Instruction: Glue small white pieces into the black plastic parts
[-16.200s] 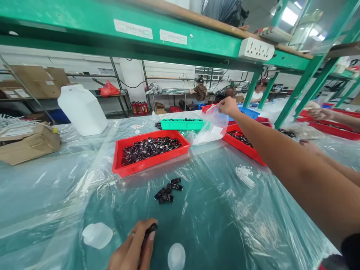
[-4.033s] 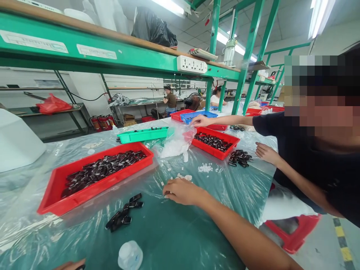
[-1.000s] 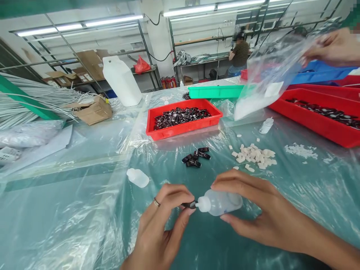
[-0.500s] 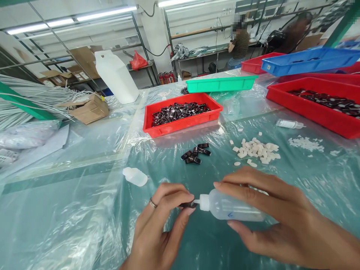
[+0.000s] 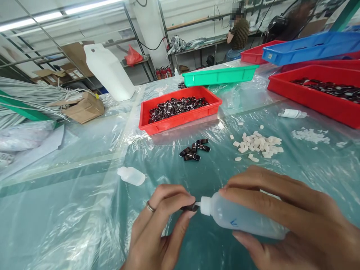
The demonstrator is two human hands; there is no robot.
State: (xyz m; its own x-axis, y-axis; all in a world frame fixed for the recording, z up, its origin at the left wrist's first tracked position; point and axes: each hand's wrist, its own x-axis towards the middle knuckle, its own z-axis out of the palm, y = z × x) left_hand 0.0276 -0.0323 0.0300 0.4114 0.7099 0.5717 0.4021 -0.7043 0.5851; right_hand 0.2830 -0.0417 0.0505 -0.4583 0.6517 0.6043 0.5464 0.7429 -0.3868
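My left hand (image 5: 157, 232), with a ring on one finger, pinches a small black part (image 5: 190, 207) between thumb and fingertips. My right hand (image 5: 292, 221) is wrapped round a translucent squeeze bottle (image 5: 239, 219) lying sideways, its white nozzle touching the black part. Both hands hover low over the plastic-covered green table (image 5: 84, 210). A few loose black parts (image 5: 194, 150) lie just beyond the hands. A pile of small white pieces (image 5: 260, 144) lies to their right.
A red tray (image 5: 180, 118) of black parts sits behind the loose ones, a green tray (image 5: 219, 77) behind it. Red (image 5: 312, 99) and blue (image 5: 309, 47) trays stand at right. Two small bottles (image 5: 131, 175), (image 5: 292, 113) lie on the table. A white jug (image 5: 108, 73), cardboard box (image 5: 83, 108), distant worker (image 5: 239, 32).
The neighbour's hand and plastic bag have left the view at upper right. My hands sit closer to the camera, still holding bottle nozzle against black part.
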